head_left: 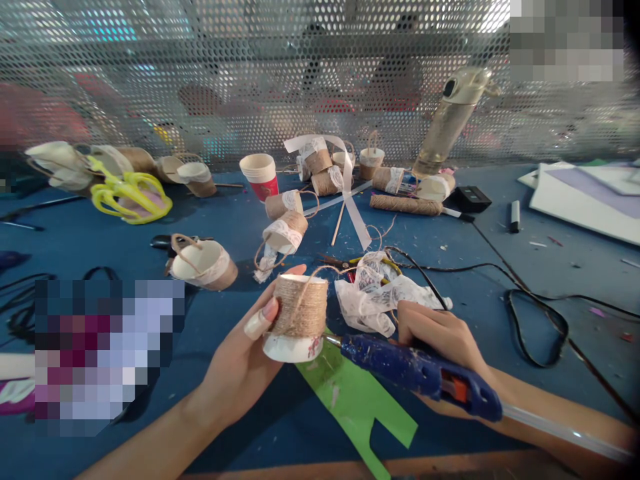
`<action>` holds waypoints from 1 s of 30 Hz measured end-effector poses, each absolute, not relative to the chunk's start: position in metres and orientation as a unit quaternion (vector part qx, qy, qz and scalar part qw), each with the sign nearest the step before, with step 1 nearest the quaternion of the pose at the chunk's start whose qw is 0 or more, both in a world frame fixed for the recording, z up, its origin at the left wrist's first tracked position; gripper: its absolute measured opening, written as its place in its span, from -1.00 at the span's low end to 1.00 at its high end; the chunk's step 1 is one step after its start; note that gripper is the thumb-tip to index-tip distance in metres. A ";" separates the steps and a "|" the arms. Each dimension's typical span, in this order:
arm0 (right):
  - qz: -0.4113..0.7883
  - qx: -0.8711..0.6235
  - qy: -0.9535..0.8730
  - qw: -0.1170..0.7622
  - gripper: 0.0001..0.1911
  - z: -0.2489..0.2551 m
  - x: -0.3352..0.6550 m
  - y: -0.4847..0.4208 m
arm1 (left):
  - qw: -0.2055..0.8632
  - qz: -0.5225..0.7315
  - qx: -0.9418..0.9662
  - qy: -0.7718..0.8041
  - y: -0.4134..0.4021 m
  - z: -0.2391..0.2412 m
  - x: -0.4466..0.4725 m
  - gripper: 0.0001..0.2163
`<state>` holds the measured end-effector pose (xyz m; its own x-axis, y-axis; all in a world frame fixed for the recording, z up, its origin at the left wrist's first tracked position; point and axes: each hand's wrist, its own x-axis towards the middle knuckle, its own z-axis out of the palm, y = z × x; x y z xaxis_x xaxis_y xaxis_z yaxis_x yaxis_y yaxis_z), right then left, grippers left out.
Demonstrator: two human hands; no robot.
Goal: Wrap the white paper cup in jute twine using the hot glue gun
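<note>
My left hand (250, 340) is wrapped round a paper cup (301, 310) held upside down; brown twine is wound round most of it, and a bare white band shows near its rim. A bandage circles the left thumb. In my right hand (440, 333) is a blue glue gun (415, 370) with a clear glue stick out of its back. Its metal nozzle touches or nearly touches the cup just below the twine. A loose strand of twine (320, 270) runs from the cup toward white lace (373, 300). Beneath lies a green paper piece (350, 393).
Several twine-wrapped cups, one a small basket (205, 263), stand about the blue table. Behind are a red paper cup (260, 177), a twine roll (406, 205) and a bottle (447, 123) by a perforated metal screen (250, 67). A black cord (537, 327) loops at right.
</note>
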<state>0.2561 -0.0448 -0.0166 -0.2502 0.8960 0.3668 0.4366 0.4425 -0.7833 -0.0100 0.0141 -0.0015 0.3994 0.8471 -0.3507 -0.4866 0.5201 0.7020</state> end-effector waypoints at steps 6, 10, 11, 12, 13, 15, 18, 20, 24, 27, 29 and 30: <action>0.255 -0.462 -0.730 0.434 -0.68 -0.015 0.249 -0.046 | 0.805 0.418 0.256 0.335 0.016 -0.002 -0.009 -0.65; 0.237 -0.469 -0.725 0.445 -0.65 -0.012 0.244 -0.046 | 0.807 0.413 0.259 0.333 0.016 0.000 -0.007 -0.62; 0.232 -0.470 -0.725 0.447 -0.65 -0.012 0.243 -0.046 | 0.806 0.412 0.261 0.335 0.016 0.000 -0.007 -0.60; 0.227 -0.471 -0.725 0.448 -0.66 -0.011 0.242 -0.046 | 0.805 0.411 0.263 0.338 0.016 0.001 -0.007 -0.59; 0.222 -0.473 -0.725 0.449 -0.66 -0.011 0.242 -0.046 | 0.804 0.411 0.264 0.339 0.016 0.001 -0.007 -0.57; 0.213 -0.474 -0.726 0.451 -0.67 -0.012 0.241 -0.045 | 0.800 0.413 0.268 0.343 0.017 0.001 -0.007 -0.53; 0.208 -0.473 -0.726 0.455 -0.68 -0.014 0.241 -0.045 | 0.797 0.411 0.279 0.343 0.017 0.000 -0.007 -0.48; 0.203 -0.471 -0.727 0.456 -0.69 -0.016 0.241 -0.044 | 0.794 0.411 0.285 0.346 0.016 0.001 -0.007 -0.48; 0.194 -0.466 -0.733 0.456 -0.68 -0.018 0.242 -0.044 | 0.789 0.415 0.282 0.353 0.016 0.003 -0.005 -0.50; 0.193 -0.459 -0.737 0.457 -0.67 -0.017 0.242 -0.045 | 0.789 0.414 0.285 0.354 0.016 0.001 -0.004 -0.53; 0.192 -0.454 -0.739 0.458 -0.67 -0.017 0.243 -0.045 | 0.788 0.410 0.288 0.357 0.016 -0.001 -0.004 -0.55; 0.192 -0.453 -0.740 0.459 -0.67 -0.016 0.243 -0.045 | 0.789 0.408 0.287 0.359 0.016 -0.002 -0.004 -0.56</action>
<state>0.2426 -0.0448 -0.0165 -0.1698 0.8461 0.5052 0.4943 0.5166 -0.6991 -0.0043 0.0159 -0.0022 0.4089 0.8501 -0.3318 -0.4371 0.5016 0.7465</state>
